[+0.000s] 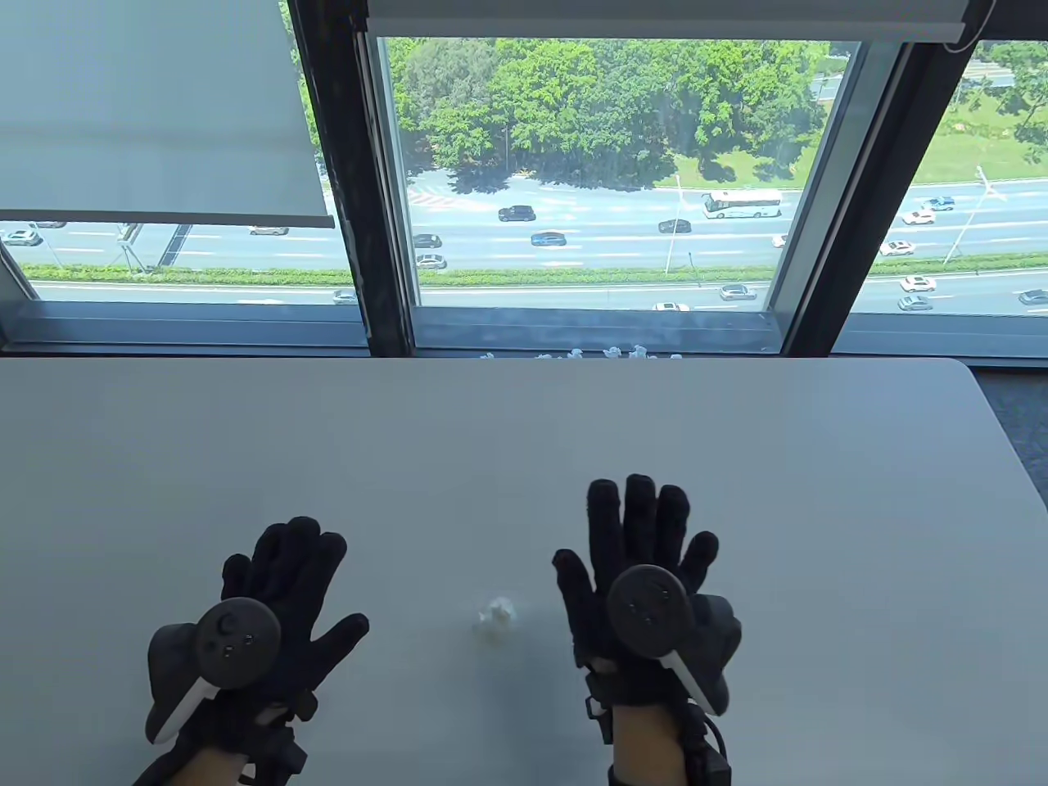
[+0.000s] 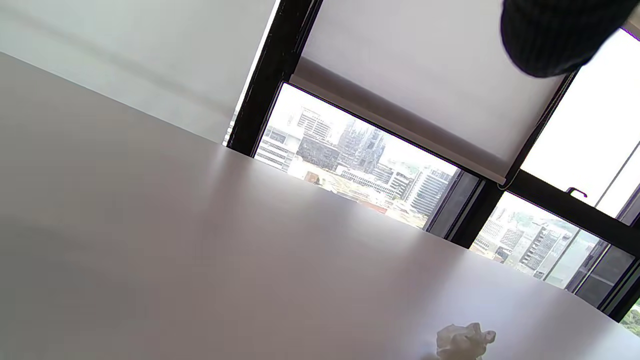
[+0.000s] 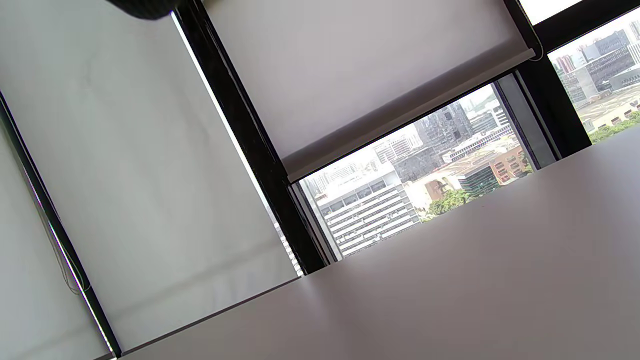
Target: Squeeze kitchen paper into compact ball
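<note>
A small crumpled ball of white kitchen paper [image 1: 494, 616] lies on the white table [image 1: 524, 458] between my two hands, touched by neither. It also shows at the bottom of the left wrist view as a wrinkled white paper ball [image 2: 464, 341]. My left hand [image 1: 282, 573] rests flat to the left of it, fingers spread and straight. My right hand [image 1: 643, 532] lies flat to its right, fingers straight and pointing at the window. Only a dark fingertip [image 2: 555, 35] shows in the left wrist view, and another fingertip [image 3: 142, 7] in the right wrist view.
Several small white paper balls [image 1: 573, 354] lie in a row along the table's far edge by the window sill. Large windows [image 1: 589, 180] with roller blinds stand behind the table. The table's right edge [image 1: 1011, 458] curves off near my right hand's side.
</note>
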{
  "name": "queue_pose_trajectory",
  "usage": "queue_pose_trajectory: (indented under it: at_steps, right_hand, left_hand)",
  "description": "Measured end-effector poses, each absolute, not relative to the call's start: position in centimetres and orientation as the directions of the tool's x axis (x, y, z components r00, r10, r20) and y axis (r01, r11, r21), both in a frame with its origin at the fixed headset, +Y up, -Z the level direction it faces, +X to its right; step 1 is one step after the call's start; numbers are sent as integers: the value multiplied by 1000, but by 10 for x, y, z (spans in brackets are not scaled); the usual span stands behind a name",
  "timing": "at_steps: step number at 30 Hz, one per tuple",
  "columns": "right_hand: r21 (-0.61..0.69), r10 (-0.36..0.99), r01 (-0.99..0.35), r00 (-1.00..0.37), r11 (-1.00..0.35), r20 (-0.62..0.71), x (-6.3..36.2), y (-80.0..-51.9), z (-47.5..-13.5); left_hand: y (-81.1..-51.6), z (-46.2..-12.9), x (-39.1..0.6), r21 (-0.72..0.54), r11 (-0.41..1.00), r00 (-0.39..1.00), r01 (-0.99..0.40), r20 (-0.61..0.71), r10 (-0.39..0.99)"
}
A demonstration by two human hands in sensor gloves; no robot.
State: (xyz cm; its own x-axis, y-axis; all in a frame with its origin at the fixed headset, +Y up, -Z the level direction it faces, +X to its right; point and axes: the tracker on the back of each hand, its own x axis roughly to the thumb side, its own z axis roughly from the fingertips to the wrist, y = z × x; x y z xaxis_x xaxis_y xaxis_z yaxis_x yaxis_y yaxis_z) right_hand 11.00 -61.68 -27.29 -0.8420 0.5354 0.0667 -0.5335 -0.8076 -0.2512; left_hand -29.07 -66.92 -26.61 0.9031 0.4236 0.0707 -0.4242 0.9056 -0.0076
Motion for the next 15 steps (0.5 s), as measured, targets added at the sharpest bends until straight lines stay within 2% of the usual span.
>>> queue_pose_trajectory:
  at_steps: [3,15]
  right_hand:
    - [-285,573,-566,-817,-774,67,122,-615,-269]
    - [-213,573,-570,-818,-794,52,117,-627,-276]
  left_hand:
    - [-669,-266,-291,-4,905,903,-425,74,424]
    - [-670,-265,-289,-10,905,902,-425,78,424]
